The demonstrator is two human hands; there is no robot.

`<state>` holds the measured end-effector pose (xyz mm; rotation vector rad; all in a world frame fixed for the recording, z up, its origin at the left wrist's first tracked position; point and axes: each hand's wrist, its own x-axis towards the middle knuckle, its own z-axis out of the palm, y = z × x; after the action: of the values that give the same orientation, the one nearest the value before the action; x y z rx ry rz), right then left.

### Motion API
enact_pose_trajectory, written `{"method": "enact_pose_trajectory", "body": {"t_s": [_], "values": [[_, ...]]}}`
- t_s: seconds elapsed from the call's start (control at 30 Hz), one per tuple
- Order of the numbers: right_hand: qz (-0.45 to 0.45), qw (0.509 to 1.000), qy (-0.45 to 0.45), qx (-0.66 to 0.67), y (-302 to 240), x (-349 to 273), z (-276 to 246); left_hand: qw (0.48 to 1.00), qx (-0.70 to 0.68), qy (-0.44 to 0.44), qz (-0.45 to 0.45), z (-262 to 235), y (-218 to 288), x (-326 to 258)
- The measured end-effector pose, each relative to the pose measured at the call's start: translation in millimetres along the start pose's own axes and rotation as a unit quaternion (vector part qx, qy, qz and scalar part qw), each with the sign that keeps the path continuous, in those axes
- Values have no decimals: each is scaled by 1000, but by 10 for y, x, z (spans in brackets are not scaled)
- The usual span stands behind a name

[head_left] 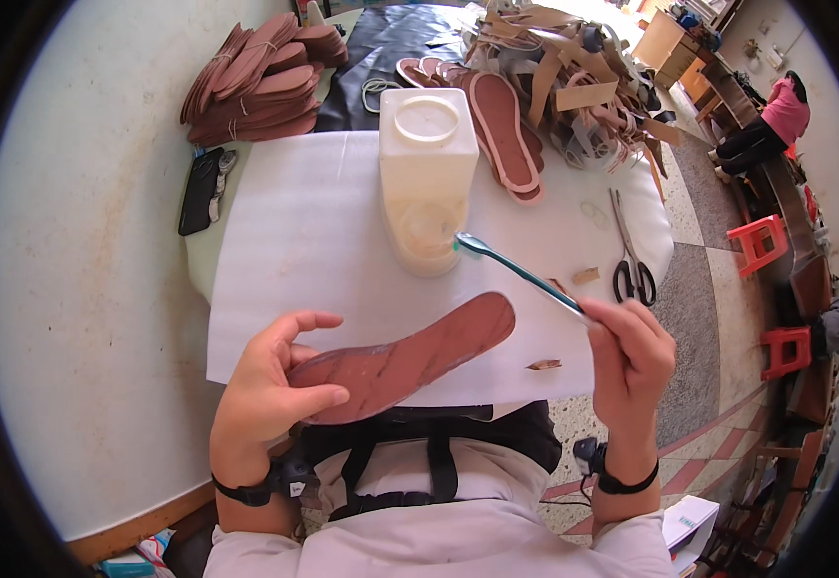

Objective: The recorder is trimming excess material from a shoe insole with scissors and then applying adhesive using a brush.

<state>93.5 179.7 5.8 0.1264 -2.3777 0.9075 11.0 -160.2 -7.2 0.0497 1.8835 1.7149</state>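
Note:
My left hand (279,371) holds a reddish-brown shoe insole (419,356) by its wide end, thumb on top and index finger raised off it. The insole is tilted over the table's near edge, its narrow end pointing up to the right, with dark slanting streaks on its face. Between thumb and fingers, my right hand (631,352) pinches the handle of a teal toothbrush (525,273). The brush head is at the lower part of a whitish translucent plastic container (429,173), which has a pale substance in its rounded bottom section. I cannot tell whether the brush touches it.
Tied stacks of brown insoles (260,82) lie at the back left, a phone (200,191) below them. Edged insoles (503,130) and a heap of scraps (573,87) fill the back right. Black-handled scissors (633,265) lie at right. Beyond are red stools (759,244) and another person (776,120).

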Motion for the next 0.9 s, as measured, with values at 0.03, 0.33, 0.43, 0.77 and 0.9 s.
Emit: {"method": "enact_pose_trajectory", "body": {"t_s": [0.03,0.33,0.43,0.77,0.9], "values": [[-14,1000,-10,3,38,102,29,1000,6,-6,-6,-56,-10,-32],[-57,995,-70,-48,224,500,404,999,12,-18,-24,-114,-2,-105],[-45,995,-74,-48,217,511,435,999,13,-15,-27,-115,4,-100],[28,996,-81,15,293,383,322,999,33,-40,-9,-101,-42,-22],[57,995,-79,29,342,346,293,999,26,-40,-11,-68,-13,-11]]}}
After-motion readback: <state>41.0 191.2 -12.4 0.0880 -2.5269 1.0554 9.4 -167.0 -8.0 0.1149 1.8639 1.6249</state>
